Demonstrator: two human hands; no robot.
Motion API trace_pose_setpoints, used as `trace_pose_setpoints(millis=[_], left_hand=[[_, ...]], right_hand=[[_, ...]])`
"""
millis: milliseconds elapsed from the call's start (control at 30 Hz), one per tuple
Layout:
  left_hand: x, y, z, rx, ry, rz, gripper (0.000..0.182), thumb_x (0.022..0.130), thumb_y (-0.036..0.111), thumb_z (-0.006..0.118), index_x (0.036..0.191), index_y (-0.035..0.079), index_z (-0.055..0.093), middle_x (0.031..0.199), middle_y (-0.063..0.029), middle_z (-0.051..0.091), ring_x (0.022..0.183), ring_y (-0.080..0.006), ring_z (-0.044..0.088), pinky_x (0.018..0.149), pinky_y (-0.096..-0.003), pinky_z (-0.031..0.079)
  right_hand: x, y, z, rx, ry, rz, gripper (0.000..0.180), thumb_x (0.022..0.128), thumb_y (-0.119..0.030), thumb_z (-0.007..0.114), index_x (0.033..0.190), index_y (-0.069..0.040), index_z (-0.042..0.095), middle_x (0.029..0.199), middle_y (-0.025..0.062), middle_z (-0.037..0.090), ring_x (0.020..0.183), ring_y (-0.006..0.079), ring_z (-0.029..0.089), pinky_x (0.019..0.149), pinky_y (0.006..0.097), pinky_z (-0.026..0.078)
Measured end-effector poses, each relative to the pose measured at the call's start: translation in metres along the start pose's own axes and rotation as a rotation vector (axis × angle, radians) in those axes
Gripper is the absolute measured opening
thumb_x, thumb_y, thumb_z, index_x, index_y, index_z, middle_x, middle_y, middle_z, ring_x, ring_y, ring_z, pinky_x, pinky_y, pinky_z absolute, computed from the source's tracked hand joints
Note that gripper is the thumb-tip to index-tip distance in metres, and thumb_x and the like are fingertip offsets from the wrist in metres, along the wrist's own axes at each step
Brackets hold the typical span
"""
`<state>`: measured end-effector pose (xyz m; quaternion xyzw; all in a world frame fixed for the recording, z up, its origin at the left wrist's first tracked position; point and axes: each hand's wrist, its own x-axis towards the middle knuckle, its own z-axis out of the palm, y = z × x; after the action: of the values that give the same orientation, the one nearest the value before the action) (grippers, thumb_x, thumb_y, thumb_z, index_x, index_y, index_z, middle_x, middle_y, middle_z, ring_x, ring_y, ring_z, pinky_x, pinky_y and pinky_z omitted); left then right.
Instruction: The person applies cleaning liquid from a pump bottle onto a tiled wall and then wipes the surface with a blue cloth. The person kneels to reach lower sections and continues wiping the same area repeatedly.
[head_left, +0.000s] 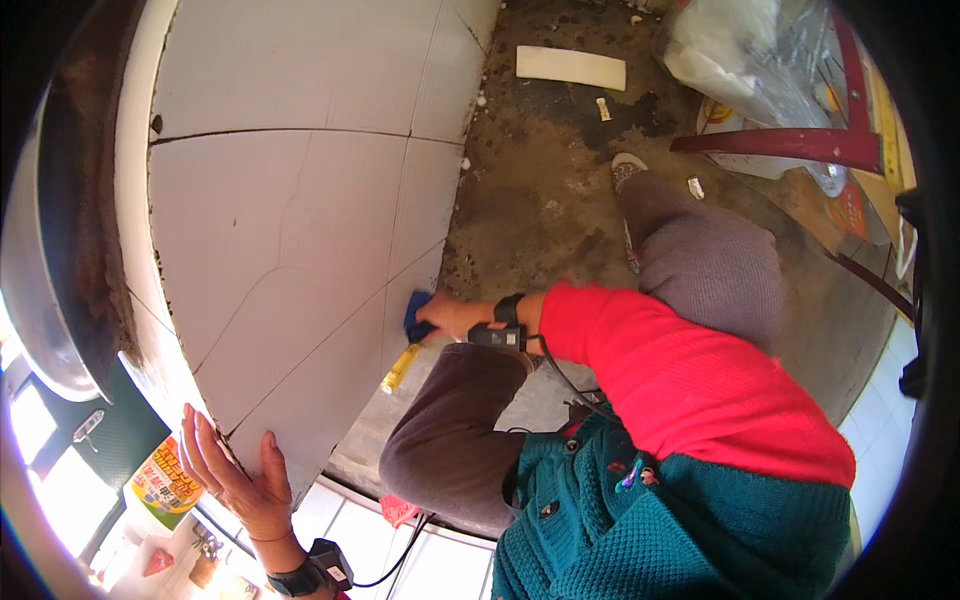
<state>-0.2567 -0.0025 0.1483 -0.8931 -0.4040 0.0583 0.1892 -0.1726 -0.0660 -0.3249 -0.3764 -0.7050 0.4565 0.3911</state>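
Low on the white-tiled side (300, 225) of a built-in stove or counter, my right hand (448, 315) grips a blue cloth or pad (418, 315) against the tile near the floor. A yellow stick-like handle (400, 369) slants down from just under that hand. Whether it joins the blue piece is hidden by my fingers. My left hand (251, 487) rests at the upper edge of the tiled side, fingers spread, holding nothing. Beside it stands a cleaner container (161, 487) with a bright printed label. Thin cracks run across the tiles.
A large metal pan (56, 300) sits on the counter at the left. On the stained concrete floor (525, 210) lie a white strip (571, 67) and small scraps. A maroon frame (787, 147), plastic bags (727, 60) and cardboard (810, 206) crowd the right. Cables hang from both wrist devices.
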Motion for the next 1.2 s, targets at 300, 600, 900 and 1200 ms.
trace_pose_setpoints(millis=[300,600,900,1200], left_hand=[[-0.002,-0.004,0.000,-0.066,-0.017,-0.022,0.065,0.091,0.035,0.063,0.140,0.003,0.037,0.143,-0.0203,0.041,0.132,-0.0387,0.037,0.108,-0.0526,0.029],[-0.001,-0.002,0.000,-0.066,-0.020,-0.040,0.066,0.090,0.034,0.063,0.141,0.002,0.037,0.143,-0.0203,0.041,0.132,-0.0387,0.037,0.109,-0.0529,0.028],[-0.004,-0.005,0.002,-0.085,-0.025,-0.057,0.065,0.090,0.032,0.063,0.140,0.001,0.037,0.142,-0.0222,0.041,0.131,-0.0403,0.037,0.108,-0.0533,0.029],[-0.009,-0.012,0.001,-0.071,-0.048,-0.037,0.068,0.090,0.031,0.063,0.144,0.002,0.033,0.145,-0.0230,0.037,0.133,-0.0402,0.035,0.110,-0.0525,0.027]], right_hand=[[0.010,0.048,-0.028,0.519,0.415,0.860,0.032,0.072,-0.021,0.075,0.090,0.003,0.064,0.075,0.0153,0.065,0.067,0.0307,0.064,0.059,0.0440,0.051],[0.032,-0.008,-0.123,0.662,0.711,1.003,0.040,0.071,-0.017,0.074,0.096,0.012,0.062,0.081,0.0223,0.066,0.072,0.0304,0.066,0.062,0.0425,0.053],[0.039,-0.019,-0.125,0.385,0.594,0.984,0.042,0.071,-0.017,0.072,0.105,0.007,0.062,0.096,0.0264,0.066,0.092,0.0381,0.065,0.080,0.0413,0.052],[0.038,0.098,-0.161,0.370,0.889,1.178,0.054,0.071,-0.012,0.073,0.116,0.007,0.051,0.099,0.0273,0.065,0.091,0.0390,0.065,0.077,0.0436,0.052]])
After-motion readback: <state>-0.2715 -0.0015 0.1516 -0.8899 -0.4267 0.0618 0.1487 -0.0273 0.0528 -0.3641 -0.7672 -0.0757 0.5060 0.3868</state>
